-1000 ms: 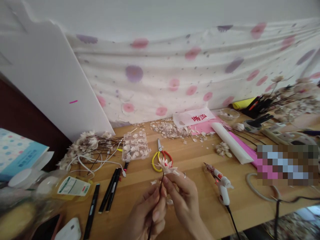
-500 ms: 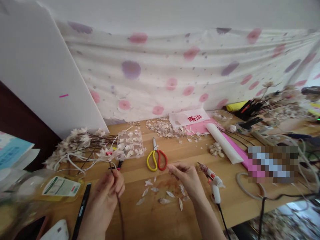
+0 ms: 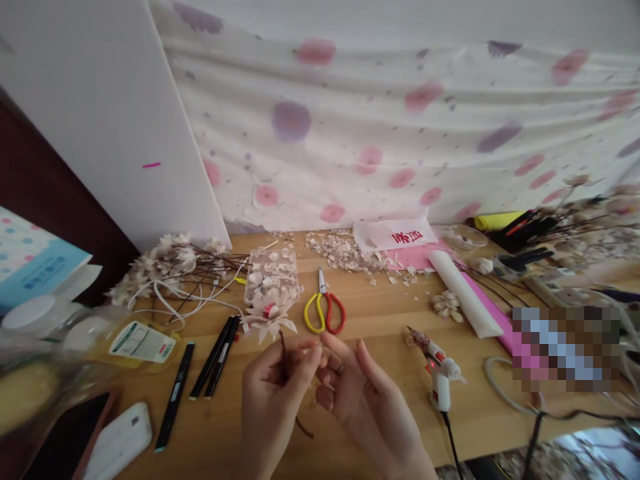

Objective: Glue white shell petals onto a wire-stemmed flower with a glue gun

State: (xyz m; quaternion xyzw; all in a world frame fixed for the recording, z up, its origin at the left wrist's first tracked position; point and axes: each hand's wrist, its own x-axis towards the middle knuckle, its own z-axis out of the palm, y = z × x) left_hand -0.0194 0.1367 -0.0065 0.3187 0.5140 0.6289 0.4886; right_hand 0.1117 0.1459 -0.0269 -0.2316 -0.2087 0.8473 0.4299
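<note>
My left hand (image 3: 280, 393) is closed around the thin brown stem of a pale artificial flower (image 3: 270, 315) with a pink centre. The bloom rises just above the fingers, and the stem's lower end sticks out below them. Palm partly upward, my right hand (image 3: 367, 400) meets the left fingertips, its thumb apart from its index finger. Whether anything small lies where the fingertips touch is hidden. Beyond the hands lie scissors (image 3: 324, 308) with one yellow and one red handle. A white glue gun (image 3: 437, 373) rests to the right.
A clear tray (image 3: 273, 273) with pale pieces sits behind the flower. Several black markers (image 3: 175, 397), a bottle of yellow liquid (image 3: 143, 343) and a white phone-like device (image 3: 120, 440) are at left. Loose petals (image 3: 345, 253) lie at the back; a white roll (image 3: 465, 293) lies right.
My left hand has moved right with the flower, and my right hand has come to meet it. The right fingers have gone from a pinch to a looser, turned-up pose. The view has shifted.
</note>
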